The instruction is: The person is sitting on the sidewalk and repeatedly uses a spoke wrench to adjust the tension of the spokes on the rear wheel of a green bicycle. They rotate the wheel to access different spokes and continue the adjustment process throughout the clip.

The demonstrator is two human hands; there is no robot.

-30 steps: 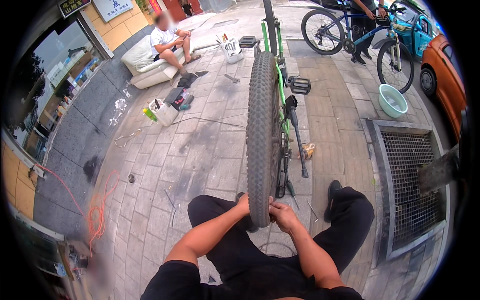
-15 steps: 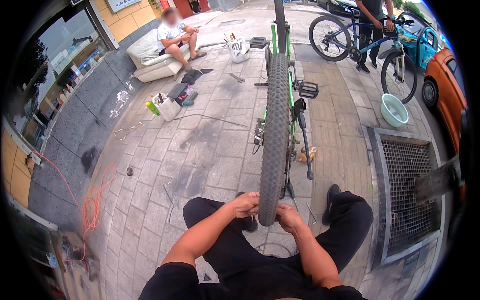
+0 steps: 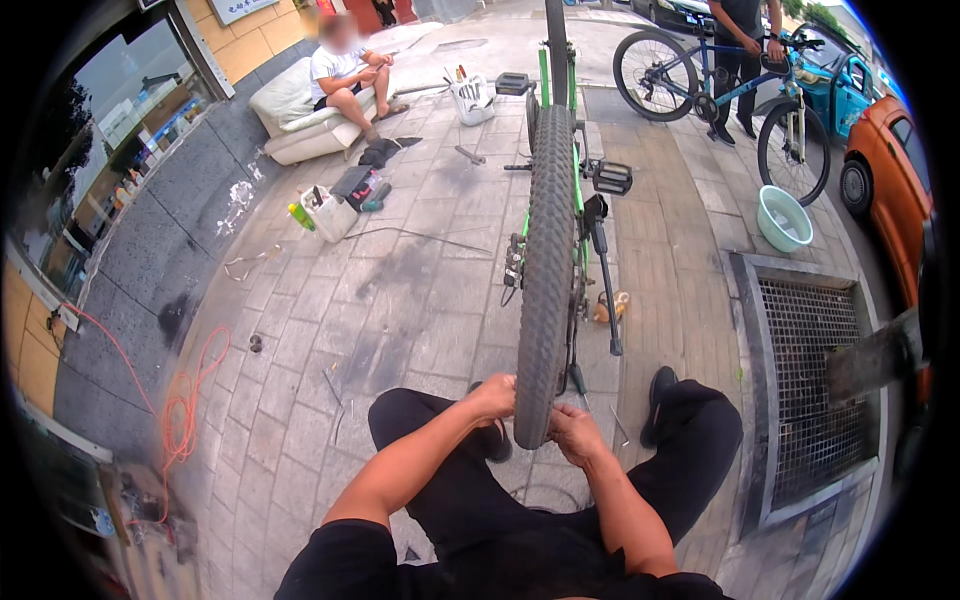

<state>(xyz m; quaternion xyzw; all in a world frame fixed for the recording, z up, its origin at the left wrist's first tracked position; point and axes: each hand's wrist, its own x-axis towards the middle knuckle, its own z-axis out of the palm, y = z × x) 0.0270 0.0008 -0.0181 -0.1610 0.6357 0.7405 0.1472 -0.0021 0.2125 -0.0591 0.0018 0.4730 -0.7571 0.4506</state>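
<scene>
Centrally, a knobby bicycle tire [image 3: 546,270] stands edge-on, its near end between left hand [image 3: 493,396] and right hand [image 3: 575,434]. Left fingers curled at tire's left side, right fingers bunched at its right; cannot tell whether either pinches tire or something smaller. Right of tire: pedal [image 3: 612,178], kickstand [image 3: 607,284]; farther out, pale green basin [image 3: 770,225]. Well left of tire: coiled orange hose [image 3: 179,420].

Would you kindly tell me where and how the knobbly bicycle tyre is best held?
The tyre is probably best held at its near end, left hand from the left and right hand from the right, since it stands upright, edge toward the person.
</scene>
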